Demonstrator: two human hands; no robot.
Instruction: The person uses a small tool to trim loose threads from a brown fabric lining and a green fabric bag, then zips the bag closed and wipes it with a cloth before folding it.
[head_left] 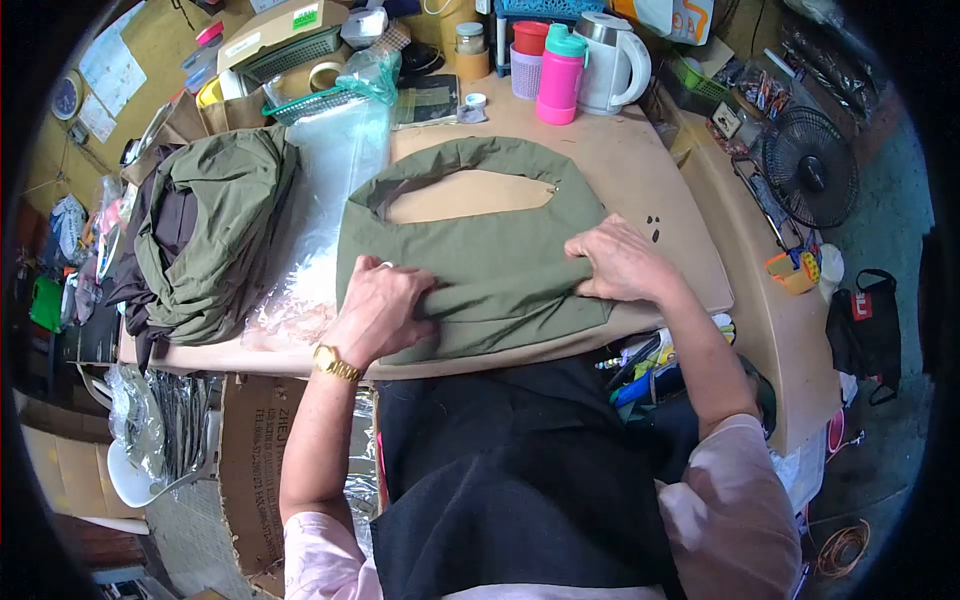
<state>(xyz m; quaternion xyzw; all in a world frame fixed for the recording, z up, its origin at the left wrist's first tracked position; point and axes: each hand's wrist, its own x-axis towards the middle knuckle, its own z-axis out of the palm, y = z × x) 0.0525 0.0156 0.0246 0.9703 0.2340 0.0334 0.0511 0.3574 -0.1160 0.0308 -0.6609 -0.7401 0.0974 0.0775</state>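
Note:
An olive green fabric bag (480,245) with a wide looped strap lies flat on the table in front of me. My left hand (385,305) presses on its lower left part with the fingers curled into the cloth. At the bag's right edge, my right hand (622,262) pinches the fabric between thumb and fingers. The strap forms an oval opening at the top, with the tabletop showing through it. A gold watch (337,363) is on my left wrist. Several folds run across the bag's lower half.
A pile of olive and dark cloth pieces (215,235) lies on the left, beside clear plastic bags (335,180). At the back stand a pink bottle (560,85) and a steel jug (605,65). A black fan (810,165) is on the right.

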